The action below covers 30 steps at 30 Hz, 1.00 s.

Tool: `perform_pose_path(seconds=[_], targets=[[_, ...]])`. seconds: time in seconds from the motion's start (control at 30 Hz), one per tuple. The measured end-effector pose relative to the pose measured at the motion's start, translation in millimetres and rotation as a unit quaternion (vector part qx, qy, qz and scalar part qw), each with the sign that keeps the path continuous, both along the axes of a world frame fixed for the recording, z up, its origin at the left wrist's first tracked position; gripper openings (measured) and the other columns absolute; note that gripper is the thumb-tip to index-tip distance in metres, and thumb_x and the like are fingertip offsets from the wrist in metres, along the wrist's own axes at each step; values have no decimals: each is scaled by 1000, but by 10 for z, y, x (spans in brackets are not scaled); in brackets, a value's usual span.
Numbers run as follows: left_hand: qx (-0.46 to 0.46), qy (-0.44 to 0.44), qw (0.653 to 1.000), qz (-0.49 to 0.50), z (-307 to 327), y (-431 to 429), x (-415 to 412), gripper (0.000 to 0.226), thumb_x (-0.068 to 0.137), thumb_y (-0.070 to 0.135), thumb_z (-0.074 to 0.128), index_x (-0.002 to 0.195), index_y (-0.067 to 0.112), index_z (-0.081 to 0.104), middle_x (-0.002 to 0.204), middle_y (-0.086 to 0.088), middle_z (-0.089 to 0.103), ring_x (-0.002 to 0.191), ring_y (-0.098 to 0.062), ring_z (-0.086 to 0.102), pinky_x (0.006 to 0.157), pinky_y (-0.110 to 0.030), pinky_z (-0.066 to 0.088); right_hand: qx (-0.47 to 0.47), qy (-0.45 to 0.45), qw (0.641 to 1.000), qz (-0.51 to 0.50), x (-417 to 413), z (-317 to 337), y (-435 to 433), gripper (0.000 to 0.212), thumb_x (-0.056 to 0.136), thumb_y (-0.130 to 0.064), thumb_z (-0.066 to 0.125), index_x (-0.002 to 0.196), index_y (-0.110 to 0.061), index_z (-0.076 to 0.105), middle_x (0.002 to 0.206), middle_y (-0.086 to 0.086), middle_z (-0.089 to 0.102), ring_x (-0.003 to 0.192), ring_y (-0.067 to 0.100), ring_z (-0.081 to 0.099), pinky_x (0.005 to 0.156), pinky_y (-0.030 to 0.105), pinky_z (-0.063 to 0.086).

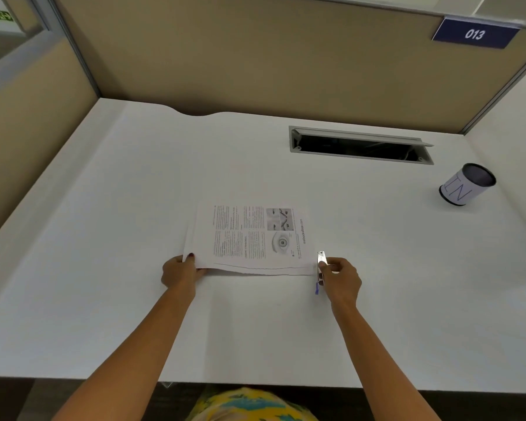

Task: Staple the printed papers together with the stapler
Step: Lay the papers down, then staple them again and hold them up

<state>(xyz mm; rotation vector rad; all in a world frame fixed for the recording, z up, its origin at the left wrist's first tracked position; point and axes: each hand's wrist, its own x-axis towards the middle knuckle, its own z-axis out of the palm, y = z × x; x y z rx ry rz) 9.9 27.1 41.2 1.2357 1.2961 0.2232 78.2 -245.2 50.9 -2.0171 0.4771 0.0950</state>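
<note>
A small stack of printed papers (246, 238) lies sideways on the white desk (104, 238), with text columns and an eye picture on the top sheet. My left hand (178, 273) pinches the stack's near left corner, thumb on top. My right hand (340, 279) grips a small silver stapler (321, 262) with a blue end, its jaws at the stack's near right corner. Whether the paper sits between the jaws cannot be told.
A white cylindrical pen holder (465, 185) stands at the right. An open cable slot (359, 145) is set into the desk behind the papers. Beige partition walls (255, 56) close the back and left; a blue sign (474, 34) reads 013.
</note>
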Motion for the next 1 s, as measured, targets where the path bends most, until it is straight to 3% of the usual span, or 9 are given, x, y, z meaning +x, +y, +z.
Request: perform_pose_path(seconds=[0.17,0.23,0.37,0.53,0.67,0.8,1.0], targets=[[114,55,992,-12,-17,-9,-70,27,82,-1,63,109,-3,64,113,-20,67,100,-36,64,84,-36,54,-61,-9,998,-5,30,-67,13,21,92,-17,62,103,0,64,75,7,63,66,21,59,70,29,48],[152,64,986,-14,1,-20,-84,30,81,-4,61,111,-3,61,115,-21,65,104,-37,62,81,-35,49,-84,-4,996,2,36,-110,10,19,92,-14,61,105,0,64,83,14,67,69,22,59,67,27,44],[222,75,971,-48,-6,-38,-87,41,81,-7,61,120,0,51,126,-22,54,112,-37,54,90,-39,46,-110,-1,994,15,19,-182,-3,16,92,-12,61,105,-2,62,102,20,64,85,29,62,70,28,43],[340,121,921,-147,-56,-121,-127,46,86,9,63,129,5,49,137,-19,45,123,-36,45,100,-46,41,-144,-29,989,21,-24,-214,-17,21,91,-17,63,105,-1,62,97,17,66,86,26,60,74,27,42],[382,144,879,-247,-175,-198,-196,61,89,26,60,142,8,36,155,-16,24,144,-33,17,117,-49,14,-150,-33,988,18,-29,-206,4,21,90,-14,64,106,0,61,96,18,66,91,31,62,78,31,48],[444,142,821,-329,-311,-240,-262,71,92,38,52,150,10,21,160,-13,10,147,-32,3,117,-49,1,-167,-36,985,16,-37,-198,-5,20,90,-11,63,106,0,62,101,16,65,92,28,61,75,27,42],[401,166,829,-354,-407,-318,-244,83,94,48,43,151,7,-2,161,-11,-7,148,-30,-6,117,-51,-6,-184,-60,981,30,-88,-165,-41,18,89,-2,60,106,1,63,103,18,62,95,30,58,75,27,40]])
